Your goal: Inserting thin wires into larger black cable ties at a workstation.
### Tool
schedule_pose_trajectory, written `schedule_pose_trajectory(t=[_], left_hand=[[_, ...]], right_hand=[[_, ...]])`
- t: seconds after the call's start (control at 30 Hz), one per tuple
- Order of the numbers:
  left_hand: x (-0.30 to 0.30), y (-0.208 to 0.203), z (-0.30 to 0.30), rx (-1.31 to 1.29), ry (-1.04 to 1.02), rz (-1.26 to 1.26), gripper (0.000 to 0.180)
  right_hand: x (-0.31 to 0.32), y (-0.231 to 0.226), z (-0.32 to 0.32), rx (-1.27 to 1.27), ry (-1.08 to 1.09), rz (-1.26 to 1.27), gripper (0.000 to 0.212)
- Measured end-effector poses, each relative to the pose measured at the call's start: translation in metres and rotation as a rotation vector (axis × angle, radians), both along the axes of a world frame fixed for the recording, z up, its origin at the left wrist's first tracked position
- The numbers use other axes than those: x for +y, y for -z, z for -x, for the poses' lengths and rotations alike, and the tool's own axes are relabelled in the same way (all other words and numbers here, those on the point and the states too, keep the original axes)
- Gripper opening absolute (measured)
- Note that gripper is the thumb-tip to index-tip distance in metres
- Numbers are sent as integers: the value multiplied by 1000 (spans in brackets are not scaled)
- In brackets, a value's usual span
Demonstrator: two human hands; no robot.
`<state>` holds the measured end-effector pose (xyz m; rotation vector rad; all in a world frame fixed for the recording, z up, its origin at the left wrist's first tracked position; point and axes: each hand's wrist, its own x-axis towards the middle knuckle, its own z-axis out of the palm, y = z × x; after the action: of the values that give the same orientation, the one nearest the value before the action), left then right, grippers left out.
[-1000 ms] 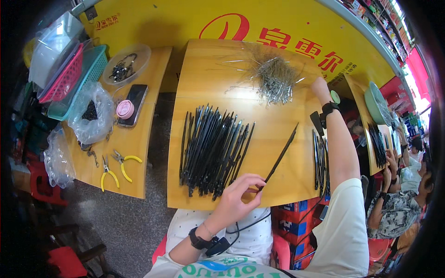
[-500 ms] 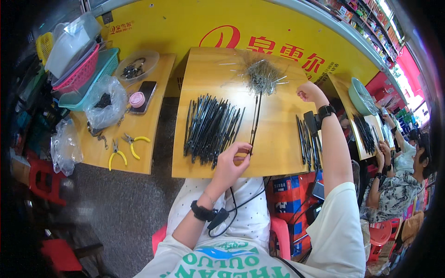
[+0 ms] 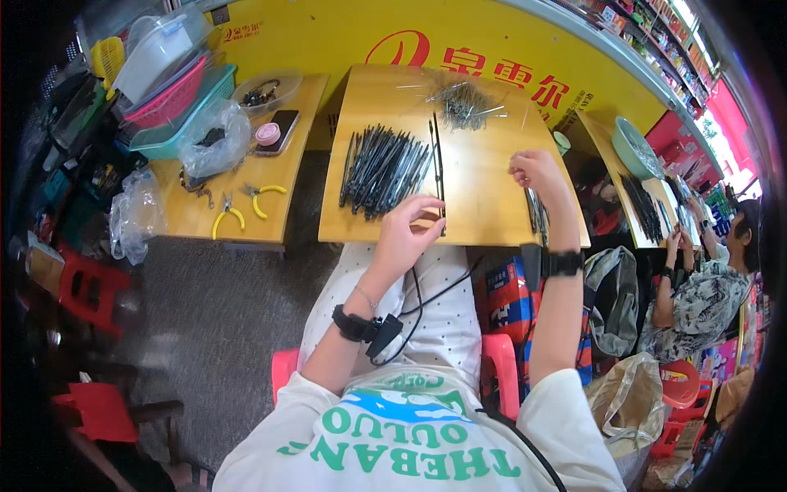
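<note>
My left hand point(image 3: 407, 236), at the near edge of the wooden table, is closed on thin black sticks point(image 3: 438, 160) that point away from me. Left of them lies a big pile of similar black sticks point(image 3: 385, 168). A tangled heap of fine silvery pins point(image 3: 465, 105) sits at the far side, just right of the sticks' far end. Over the table's right side hovers my right hand point(image 3: 539, 174), its fingers curled together; whatever they may hold is too small to make out. Beneath that hand and wrist, a smaller group of black sticks point(image 3: 537, 215) is partly hidden.
On the left side table are yellow-handled pliers point(image 3: 229, 217), a phone point(image 3: 279, 131) with a pink round container point(image 3: 266, 134), a plastic bag point(image 3: 215, 139) and stacked baskets point(image 3: 184, 107). Another person point(image 3: 697, 295) works at a table on the right.
My right hand has come back from beside the pin heap toward the smaller stick group. The sticks in my left hand now lean left, away from the heap. The whole view has shifted.
</note>
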<state>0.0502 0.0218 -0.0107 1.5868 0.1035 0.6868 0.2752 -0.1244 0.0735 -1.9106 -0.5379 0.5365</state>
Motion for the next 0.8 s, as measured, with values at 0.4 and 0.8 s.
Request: schedule_pose_trajectory(t=[0.4,0.8], left_hand=[[-30,-67,58,242,78,-8,36],[-27,-53,54,253,186,117,25]], right_hand=[[-19,-8,176,-181,-44,-427,9],[-17,-1,189,-247,-8,-528,18]])
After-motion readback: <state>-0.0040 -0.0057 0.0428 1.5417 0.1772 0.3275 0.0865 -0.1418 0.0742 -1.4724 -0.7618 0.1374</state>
